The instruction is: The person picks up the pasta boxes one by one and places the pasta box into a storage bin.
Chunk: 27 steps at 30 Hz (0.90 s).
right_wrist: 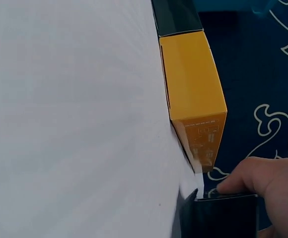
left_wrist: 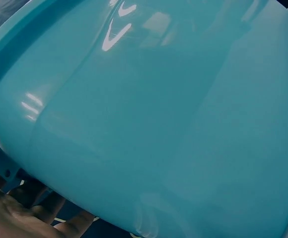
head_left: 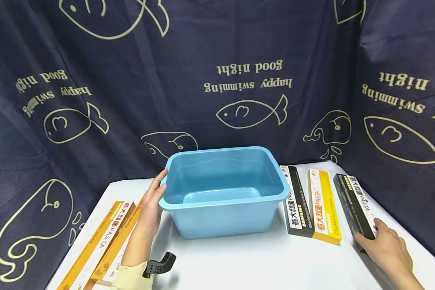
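Note:
A light blue plastic basin (head_left: 222, 217) stands upright in the middle of the white table. My left hand (head_left: 151, 209) holds its left rim. In the left wrist view the fingers (left_wrist: 49, 210) run under the rim beside the basin wall (left_wrist: 149, 124). At the far right, my right hand (head_left: 390, 245) grips the near end of a black and white pasta box (head_left: 356, 205), thumb on one side and fingers on the other. The right wrist view shows the dark end of that box (right_wrist: 223, 218) with the thumb (right_wrist: 248, 176) over its edge.
Right of the basin lie a black and white pasta box (head_left: 298, 205) and a yellow and white pasta box (head_left: 325, 205), side by side. Orange and white pasta boxes (head_left: 103, 241) lie at the left. A dark blue curtain (head_left: 188, 100) with fish drawings hangs behind the table (head_left: 221, 262).

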Each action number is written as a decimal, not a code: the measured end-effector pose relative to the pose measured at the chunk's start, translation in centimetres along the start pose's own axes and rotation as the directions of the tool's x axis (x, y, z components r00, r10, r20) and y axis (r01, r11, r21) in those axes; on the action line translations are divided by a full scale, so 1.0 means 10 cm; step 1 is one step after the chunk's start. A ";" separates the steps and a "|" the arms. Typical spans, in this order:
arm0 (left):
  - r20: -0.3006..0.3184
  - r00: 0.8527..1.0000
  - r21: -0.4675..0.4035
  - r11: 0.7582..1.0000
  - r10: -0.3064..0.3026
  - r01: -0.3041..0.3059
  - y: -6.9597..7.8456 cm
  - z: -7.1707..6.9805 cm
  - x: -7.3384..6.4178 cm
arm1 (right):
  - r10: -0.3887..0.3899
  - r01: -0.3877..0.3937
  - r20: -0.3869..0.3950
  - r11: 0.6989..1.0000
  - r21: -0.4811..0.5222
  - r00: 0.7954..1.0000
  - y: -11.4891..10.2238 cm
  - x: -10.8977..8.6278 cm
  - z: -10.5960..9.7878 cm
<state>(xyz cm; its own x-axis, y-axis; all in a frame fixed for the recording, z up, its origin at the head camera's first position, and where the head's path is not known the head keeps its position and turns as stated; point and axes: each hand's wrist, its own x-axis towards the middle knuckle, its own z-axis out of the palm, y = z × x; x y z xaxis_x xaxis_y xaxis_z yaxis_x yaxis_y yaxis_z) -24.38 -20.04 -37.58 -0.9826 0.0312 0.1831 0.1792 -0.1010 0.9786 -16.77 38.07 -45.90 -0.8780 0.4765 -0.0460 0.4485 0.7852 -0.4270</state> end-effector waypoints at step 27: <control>-0.020 1.000 -0.001 1.000 0.019 -0.019 -0.04 0.00 0.01 | -0.075 0.120 -0.320 0.985 0.123 0.945 -0.26 -0.15 -0.39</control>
<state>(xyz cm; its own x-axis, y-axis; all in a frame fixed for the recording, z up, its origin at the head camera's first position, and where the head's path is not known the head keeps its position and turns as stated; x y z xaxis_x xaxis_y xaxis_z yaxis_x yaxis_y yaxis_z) -24.56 -20.01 -37.93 -0.9798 0.0093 0.1999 0.1979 -0.1030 0.9748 -15.98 36.85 -41.17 -0.8095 0.5175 0.2772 0.3160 0.7821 -0.5371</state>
